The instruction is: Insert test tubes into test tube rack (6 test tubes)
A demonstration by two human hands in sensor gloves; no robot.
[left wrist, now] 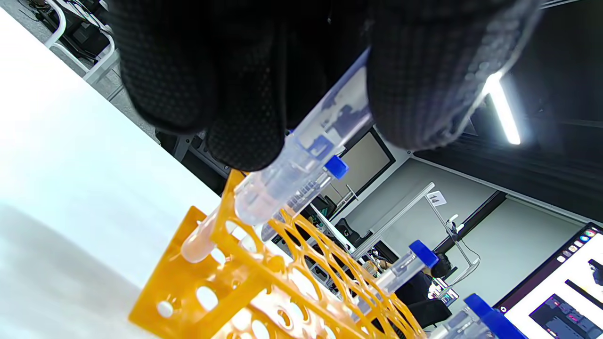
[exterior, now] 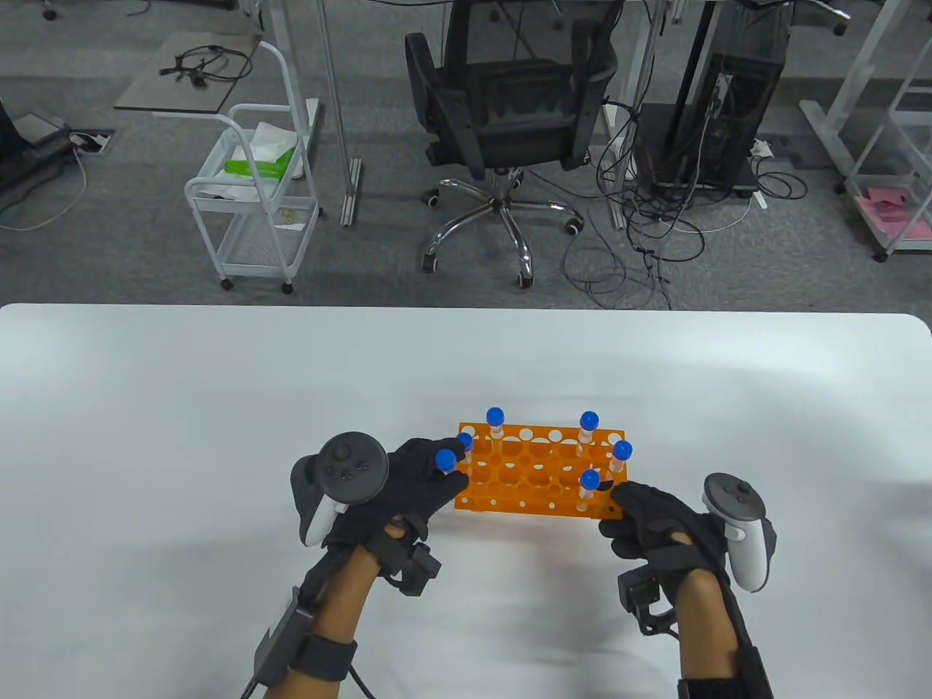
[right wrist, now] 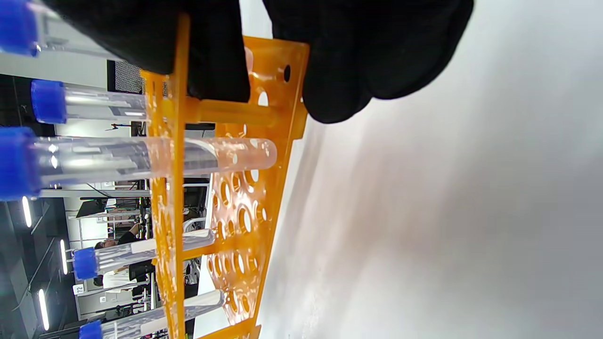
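An orange test tube rack (exterior: 535, 473) stands on the white table. My left hand (exterior: 450, 470) grips a clear blue-capped tube (exterior: 445, 459) at the rack's left end. In the left wrist view the tube (left wrist: 301, 160) is tilted, with its rounded tip at the rack's top plate (left wrist: 226, 207), beside a seated tube (left wrist: 198, 245). Several capped tubes stand in the rack, among them two at the back (exterior: 495, 416) (exterior: 588, 420) and one at the right (exterior: 621, 450). My right hand (exterior: 619, 510) holds the rack's near right corner, and its fingers (right wrist: 358, 56) grip the rack's end (right wrist: 282, 94).
The white table (exterior: 218, 437) spreads wide around the rack, with its far edge beyond. Past it on the floor are an office chair (exterior: 510, 109), a white cart (exterior: 255, 204) and tangled cables (exterior: 641, 240).
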